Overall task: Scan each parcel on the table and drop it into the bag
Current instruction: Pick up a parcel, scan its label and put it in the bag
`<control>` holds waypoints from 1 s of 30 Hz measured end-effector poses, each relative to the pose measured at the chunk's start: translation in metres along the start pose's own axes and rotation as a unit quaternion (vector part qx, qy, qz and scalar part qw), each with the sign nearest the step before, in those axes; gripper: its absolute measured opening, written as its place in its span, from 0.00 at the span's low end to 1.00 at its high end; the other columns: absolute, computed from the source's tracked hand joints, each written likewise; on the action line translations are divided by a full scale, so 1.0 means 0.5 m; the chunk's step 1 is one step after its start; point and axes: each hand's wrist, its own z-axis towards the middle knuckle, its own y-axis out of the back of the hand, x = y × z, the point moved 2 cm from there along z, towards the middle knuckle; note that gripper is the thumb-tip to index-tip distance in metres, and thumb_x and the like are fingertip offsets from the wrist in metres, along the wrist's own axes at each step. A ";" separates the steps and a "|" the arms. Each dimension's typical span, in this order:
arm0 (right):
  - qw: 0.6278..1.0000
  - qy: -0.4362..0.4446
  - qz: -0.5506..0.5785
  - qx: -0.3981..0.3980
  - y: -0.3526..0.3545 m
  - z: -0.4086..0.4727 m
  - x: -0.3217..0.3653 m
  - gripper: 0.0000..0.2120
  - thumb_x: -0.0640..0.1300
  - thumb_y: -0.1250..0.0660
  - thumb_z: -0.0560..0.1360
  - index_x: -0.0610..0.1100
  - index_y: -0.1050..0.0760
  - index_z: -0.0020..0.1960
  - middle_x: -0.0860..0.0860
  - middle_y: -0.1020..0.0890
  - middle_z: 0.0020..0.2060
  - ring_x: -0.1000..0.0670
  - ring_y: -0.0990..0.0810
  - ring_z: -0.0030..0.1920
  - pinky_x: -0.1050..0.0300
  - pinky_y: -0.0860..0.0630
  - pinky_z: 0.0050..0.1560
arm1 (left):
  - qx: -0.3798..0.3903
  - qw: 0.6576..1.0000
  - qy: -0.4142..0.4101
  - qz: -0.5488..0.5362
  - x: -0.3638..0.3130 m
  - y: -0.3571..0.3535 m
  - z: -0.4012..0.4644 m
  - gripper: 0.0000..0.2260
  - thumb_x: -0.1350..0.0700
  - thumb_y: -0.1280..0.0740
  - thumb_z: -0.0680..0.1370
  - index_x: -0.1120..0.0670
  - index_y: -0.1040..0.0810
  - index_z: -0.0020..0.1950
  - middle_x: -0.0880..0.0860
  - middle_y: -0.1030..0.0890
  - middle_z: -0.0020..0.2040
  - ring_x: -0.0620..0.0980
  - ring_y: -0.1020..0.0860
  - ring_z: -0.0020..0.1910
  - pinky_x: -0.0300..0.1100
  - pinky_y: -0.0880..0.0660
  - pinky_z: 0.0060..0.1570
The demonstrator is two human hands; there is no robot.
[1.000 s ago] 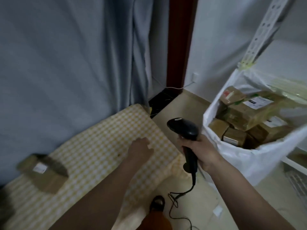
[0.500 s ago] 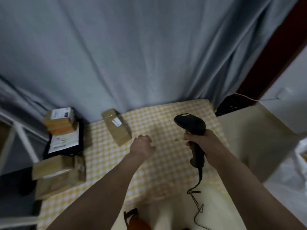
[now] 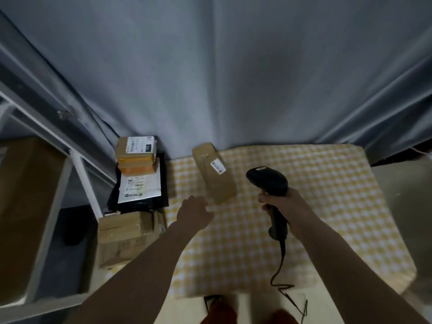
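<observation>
A long brown cardboard parcel [image 3: 214, 173] with a small white label lies on the yellow checked tablecloth [image 3: 327, 195] near the table's back left. My left hand [image 3: 195, 212] hovers just in front of it, fingers curled and holding nothing. My right hand [image 3: 284, 208] grips the handle of a black barcode scanner [image 3: 267, 181], head pointing toward the parcel, its cable hanging down past the table's front edge. More parcels lie at the table's left: a stack of small taped boxes [image 3: 136, 155], a black mailer with a white label [image 3: 140, 190] and brown boxes [image 3: 126, 232]. The bag is out of view.
A grey curtain [image 3: 233, 78] hangs right behind the table. A white metal shelf frame [image 3: 86, 183] with a large cardboard box [image 3: 25, 206] stands at the left. Pale floor shows to the right of the table and below its front edge.
My view has swung left from the white bag of parcels to the table. Both hands moved along with it, the left one now close to the long brown parcel.
</observation>
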 end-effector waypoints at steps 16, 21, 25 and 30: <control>0.994 -0.110 -0.020 -0.005 -0.142 0.387 -0.070 0.13 0.43 0.27 0.71 0.37 0.22 0.52 0.41 0.21 0.45 0.42 0.22 0.47 0.50 0.28 0.48 | 0.067 0.991 0.063 -0.093 0.038 -0.076 0.286 0.33 0.44 0.30 0.75 0.53 0.39 0.75 0.58 0.35 0.69 0.58 0.32 0.68 0.51 0.29 0.64; 0.990 -0.143 -0.006 0.013 -0.169 0.520 -0.108 0.14 0.44 0.27 0.72 0.40 0.23 0.56 0.45 0.22 0.46 0.43 0.23 0.50 0.48 0.28 0.53 | 0.050 0.971 0.104 -0.208 0.018 -0.131 0.402 0.40 0.46 0.26 0.72 0.56 0.43 0.76 0.58 0.34 0.69 0.58 0.29 0.65 0.49 0.26 0.61; 0.987 -0.158 0.008 0.026 -0.191 0.593 -0.130 0.15 0.45 0.28 0.73 0.41 0.23 0.56 0.43 0.20 0.53 0.41 0.22 0.55 0.42 0.26 0.61 | 0.027 0.904 0.125 -0.407 0.005 -0.162 0.470 0.37 0.57 0.25 0.72 0.55 0.42 0.75 0.53 0.31 0.65 0.57 0.30 0.68 0.47 0.28 0.64; 0.990 -0.134 -0.018 0.043 -0.204 0.603 -0.148 0.15 0.46 0.28 0.73 0.41 0.22 0.57 0.44 0.19 0.53 0.43 0.21 0.54 0.44 0.25 0.59 | 0.031 0.802 0.210 -0.558 0.023 -0.186 0.494 0.46 0.44 0.23 0.68 0.50 0.46 0.77 0.54 0.32 0.70 0.57 0.29 0.67 0.57 0.28 0.65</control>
